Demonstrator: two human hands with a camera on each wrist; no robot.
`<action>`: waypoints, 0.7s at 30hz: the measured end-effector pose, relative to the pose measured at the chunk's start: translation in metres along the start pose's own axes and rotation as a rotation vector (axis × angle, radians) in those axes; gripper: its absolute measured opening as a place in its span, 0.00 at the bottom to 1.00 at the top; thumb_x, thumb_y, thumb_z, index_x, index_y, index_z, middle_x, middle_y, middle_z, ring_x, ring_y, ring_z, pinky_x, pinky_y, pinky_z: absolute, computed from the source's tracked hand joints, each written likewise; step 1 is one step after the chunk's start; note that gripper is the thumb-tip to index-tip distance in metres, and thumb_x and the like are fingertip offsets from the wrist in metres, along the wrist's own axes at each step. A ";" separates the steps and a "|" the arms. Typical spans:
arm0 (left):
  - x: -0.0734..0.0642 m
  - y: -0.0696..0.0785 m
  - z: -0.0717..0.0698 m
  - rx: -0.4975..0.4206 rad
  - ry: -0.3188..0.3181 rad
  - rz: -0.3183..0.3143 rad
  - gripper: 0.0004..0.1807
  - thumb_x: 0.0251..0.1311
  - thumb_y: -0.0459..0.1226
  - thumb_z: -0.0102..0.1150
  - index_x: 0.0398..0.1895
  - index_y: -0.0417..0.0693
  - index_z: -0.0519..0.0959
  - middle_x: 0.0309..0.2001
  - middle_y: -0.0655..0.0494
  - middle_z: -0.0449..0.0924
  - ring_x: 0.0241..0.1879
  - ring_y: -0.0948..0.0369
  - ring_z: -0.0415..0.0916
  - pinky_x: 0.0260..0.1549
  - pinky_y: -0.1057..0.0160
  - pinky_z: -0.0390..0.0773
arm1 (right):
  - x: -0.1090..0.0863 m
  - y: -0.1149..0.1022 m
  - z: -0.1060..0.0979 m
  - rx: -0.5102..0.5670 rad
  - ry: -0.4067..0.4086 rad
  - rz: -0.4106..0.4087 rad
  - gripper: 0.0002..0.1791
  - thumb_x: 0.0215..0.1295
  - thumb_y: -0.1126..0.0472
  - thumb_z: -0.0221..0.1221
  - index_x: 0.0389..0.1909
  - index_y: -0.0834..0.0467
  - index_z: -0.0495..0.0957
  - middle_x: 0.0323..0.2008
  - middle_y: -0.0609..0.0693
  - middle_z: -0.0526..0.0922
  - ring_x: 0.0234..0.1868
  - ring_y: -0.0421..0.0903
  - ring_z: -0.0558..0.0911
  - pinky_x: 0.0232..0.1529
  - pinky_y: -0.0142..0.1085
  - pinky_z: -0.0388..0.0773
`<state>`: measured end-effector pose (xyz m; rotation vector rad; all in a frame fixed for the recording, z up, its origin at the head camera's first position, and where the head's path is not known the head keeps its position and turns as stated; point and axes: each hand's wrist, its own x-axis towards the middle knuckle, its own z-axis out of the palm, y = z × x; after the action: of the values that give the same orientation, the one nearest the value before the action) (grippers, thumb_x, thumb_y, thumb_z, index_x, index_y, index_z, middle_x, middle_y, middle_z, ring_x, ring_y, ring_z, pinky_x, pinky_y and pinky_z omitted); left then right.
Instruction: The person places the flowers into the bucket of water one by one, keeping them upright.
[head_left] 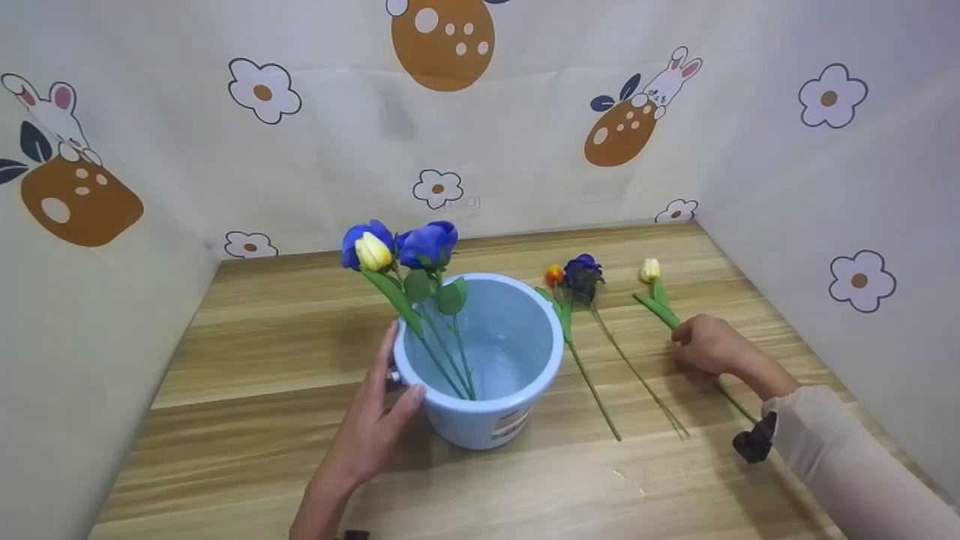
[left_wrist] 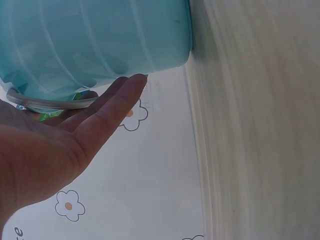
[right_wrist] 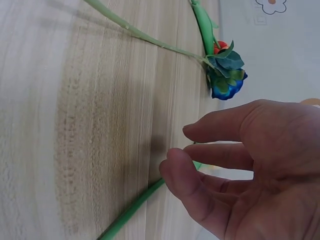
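My left hand (head_left: 369, 424) is at the left side of a light blue bucket (head_left: 478, 406), thumb at the rim, straight fingers along the outer wall. In the left wrist view the fingers (left_wrist: 107, 112) lie beside the bucket's wall and handle. Inside the bucket, two blue roses (head_left: 429, 244) and a yellow tulip (head_left: 373, 252) lean left over the rim. At the right, my right hand (head_left: 711, 345) pinches the stem of a pale yellow tulip (head_left: 650, 269) low over the table. Its curled fingers partly hide the stem in the right wrist view.
Between bucket and right hand, a dark blue rose (head_left: 583, 276) and an orange tulip (head_left: 554, 275) lie on the wooden table (head_left: 247, 360). Patterned white walls (head_left: 330, 150) enclose the table at the back and sides.
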<state>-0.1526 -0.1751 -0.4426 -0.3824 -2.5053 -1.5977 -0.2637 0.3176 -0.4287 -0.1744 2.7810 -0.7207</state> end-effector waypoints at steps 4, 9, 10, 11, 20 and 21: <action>0.000 0.001 -0.001 0.000 -0.004 -0.007 0.44 0.77 0.47 0.54 0.88 0.68 0.43 0.85 0.48 0.52 0.78 0.43 0.63 0.74 0.37 0.69 | 0.001 0.003 -0.001 -0.061 0.031 -0.009 0.27 0.56 0.69 0.58 0.56 0.79 0.79 0.36 0.63 0.83 0.25 0.45 0.80 0.20 0.33 0.77; 0.001 0.002 -0.001 -0.001 -0.010 -0.024 0.44 0.77 0.49 0.54 0.88 0.69 0.43 0.86 0.49 0.50 0.79 0.43 0.62 0.74 0.36 0.68 | 0.004 0.007 0.001 -0.139 0.052 -0.035 0.19 0.61 0.67 0.61 0.50 0.76 0.83 0.32 0.60 0.85 0.29 0.49 0.82 0.25 0.34 0.78; 0.001 0.002 -0.001 -0.002 -0.011 -0.028 0.44 0.77 0.49 0.54 0.88 0.70 0.43 0.86 0.49 0.50 0.79 0.43 0.62 0.74 0.36 0.68 | 0.005 0.007 0.001 -0.153 0.062 -0.045 0.18 0.62 0.67 0.62 0.48 0.76 0.84 0.31 0.60 0.85 0.29 0.50 0.82 0.27 0.36 0.79; 0.001 0.002 -0.001 -0.004 -0.011 -0.029 0.44 0.77 0.49 0.54 0.88 0.70 0.43 0.86 0.49 0.50 0.79 0.43 0.62 0.74 0.37 0.68 | 0.005 0.008 0.002 -0.166 0.077 -0.055 0.16 0.62 0.67 0.63 0.46 0.75 0.85 0.31 0.59 0.86 0.30 0.50 0.82 0.28 0.38 0.81; 0.001 0.002 -0.002 -0.011 -0.014 -0.023 0.44 0.76 0.49 0.54 0.88 0.69 0.43 0.86 0.48 0.50 0.78 0.42 0.63 0.73 0.37 0.70 | 0.011 0.013 0.010 -0.230 0.191 -0.054 0.10 0.59 0.70 0.63 0.39 0.71 0.87 0.35 0.65 0.88 0.34 0.58 0.84 0.39 0.57 0.86; 0.001 0.002 -0.002 -0.014 -0.016 -0.028 0.44 0.76 0.50 0.54 0.88 0.69 0.43 0.86 0.49 0.50 0.78 0.43 0.63 0.73 0.37 0.70 | 0.011 0.013 0.011 -0.233 0.197 -0.048 0.10 0.58 0.70 0.63 0.38 0.71 0.87 0.34 0.65 0.88 0.34 0.57 0.84 0.38 0.57 0.86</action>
<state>-0.1528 -0.1759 -0.4401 -0.3646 -2.5233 -1.6300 -0.2719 0.3218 -0.4471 -0.2265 3.0554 -0.4441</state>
